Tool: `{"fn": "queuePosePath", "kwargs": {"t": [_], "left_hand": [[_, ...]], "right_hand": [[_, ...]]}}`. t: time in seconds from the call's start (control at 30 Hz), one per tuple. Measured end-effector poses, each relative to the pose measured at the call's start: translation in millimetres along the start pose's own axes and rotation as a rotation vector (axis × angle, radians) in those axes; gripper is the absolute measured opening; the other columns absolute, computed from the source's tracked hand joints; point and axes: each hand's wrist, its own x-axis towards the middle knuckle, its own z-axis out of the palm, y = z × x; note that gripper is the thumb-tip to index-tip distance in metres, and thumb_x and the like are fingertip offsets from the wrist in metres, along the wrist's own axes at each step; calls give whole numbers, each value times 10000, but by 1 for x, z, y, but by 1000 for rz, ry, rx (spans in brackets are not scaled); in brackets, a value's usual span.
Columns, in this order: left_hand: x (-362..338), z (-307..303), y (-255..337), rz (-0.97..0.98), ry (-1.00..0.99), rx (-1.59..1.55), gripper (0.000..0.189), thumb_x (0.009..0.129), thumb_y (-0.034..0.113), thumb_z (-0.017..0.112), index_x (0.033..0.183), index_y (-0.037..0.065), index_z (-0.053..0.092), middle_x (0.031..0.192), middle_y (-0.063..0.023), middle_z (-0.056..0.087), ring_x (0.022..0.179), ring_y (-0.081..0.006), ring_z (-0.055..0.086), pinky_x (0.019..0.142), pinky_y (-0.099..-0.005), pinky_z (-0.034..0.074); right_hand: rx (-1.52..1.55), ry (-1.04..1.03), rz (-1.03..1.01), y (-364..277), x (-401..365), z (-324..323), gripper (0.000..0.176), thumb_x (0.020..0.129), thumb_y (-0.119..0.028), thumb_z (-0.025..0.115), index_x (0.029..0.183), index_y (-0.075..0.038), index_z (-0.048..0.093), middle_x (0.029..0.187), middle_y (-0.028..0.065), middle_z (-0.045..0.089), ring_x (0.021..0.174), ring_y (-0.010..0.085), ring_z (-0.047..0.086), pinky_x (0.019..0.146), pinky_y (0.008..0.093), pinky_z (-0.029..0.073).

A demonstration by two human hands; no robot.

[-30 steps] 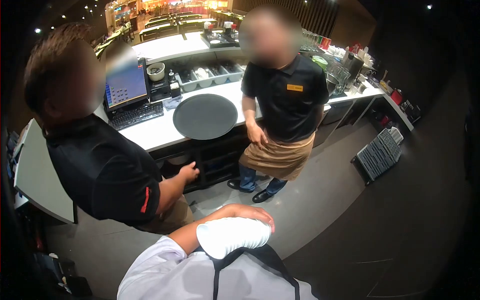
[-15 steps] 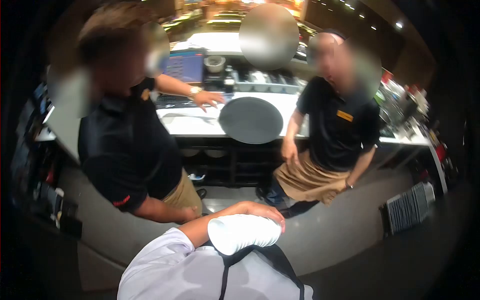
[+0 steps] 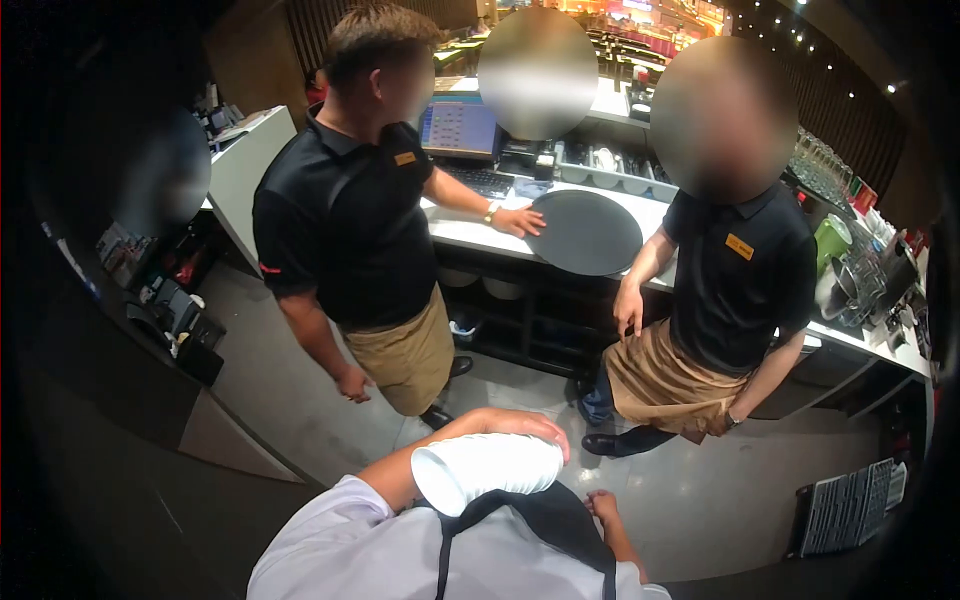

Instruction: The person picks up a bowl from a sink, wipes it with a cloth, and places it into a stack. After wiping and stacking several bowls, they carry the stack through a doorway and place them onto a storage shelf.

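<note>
A stack of nested white cups (image 3: 485,470) lies sideways across my chest, its open end facing left. My left hand (image 3: 530,428) is closed around the far end of the stack, and my forearm runs behind it. Down at my right side, past the black apron strap, my right hand (image 3: 601,504) hangs with its fingers curled; I see nothing in it. On the white counter ahead lies a round black tray (image 3: 585,235), well beyond both my hands. The fingers of a co-worker's hand (image 3: 517,221) rest at the tray's left edge.
Two co-workers in black shirts and tan aprons stand between me and the counter (image 3: 470,228). Behind the tray are a monitor (image 3: 460,125) and a cutlery holder (image 3: 615,178). Glassware (image 3: 850,285) stands at right, above a dark slatted rack (image 3: 850,505) near the floor.
My view has turned left, so the co-workers and tray sit further right in it. My right hand has come into sight. The cup stack stays in my left hand.
</note>
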Motion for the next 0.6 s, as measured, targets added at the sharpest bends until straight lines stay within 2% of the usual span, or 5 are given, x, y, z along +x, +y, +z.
{"fn": "queuePosePath", "kwargs": {"t": [0.07,0.17,0.27,0.43,0.6], "left_hand": [[-1,12,0,-88,42,-27,414,1055,312,415,1203,37,686,1226,-83,662,1178,-200,576,1058,-339,393],[-1,31,11,-63,114,-2,374,1052,255,414,1176,32,687,1185,-105,672,1143,-210,607,1019,-343,436],[-1,44,0,82,132,137,392,1058,274,395,1196,39,677,1188,-107,669,1145,-217,600,1028,-343,424],[2,54,-6,-119,177,-40,437,1060,327,403,1229,23,667,1236,-113,662,1199,-233,579,1067,-350,391],[7,59,9,-135,172,-46,417,1076,296,384,1241,28,658,1229,-108,664,1178,-222,584,1066,-342,390]], "right_hand": [[79,-65,-29,-28,-4,8,186,931,-155,609,1034,-24,689,834,127,710,650,193,658,578,322,528],[48,-156,-48,-58,-9,23,186,939,-157,606,1039,-27,693,867,123,715,680,183,660,608,318,530],[-10,-277,-90,-60,6,37,196,953,-167,598,1057,-31,693,909,108,725,719,177,663,646,320,534],[-6,-346,-171,-137,-39,42,224,985,-215,593,1086,-44,696,995,89,738,869,187,705,743,329,555],[71,-319,-798,-293,-178,28,359,994,-274,607,1235,-10,640,1186,111,696,1075,196,669,909,342,531]]}}
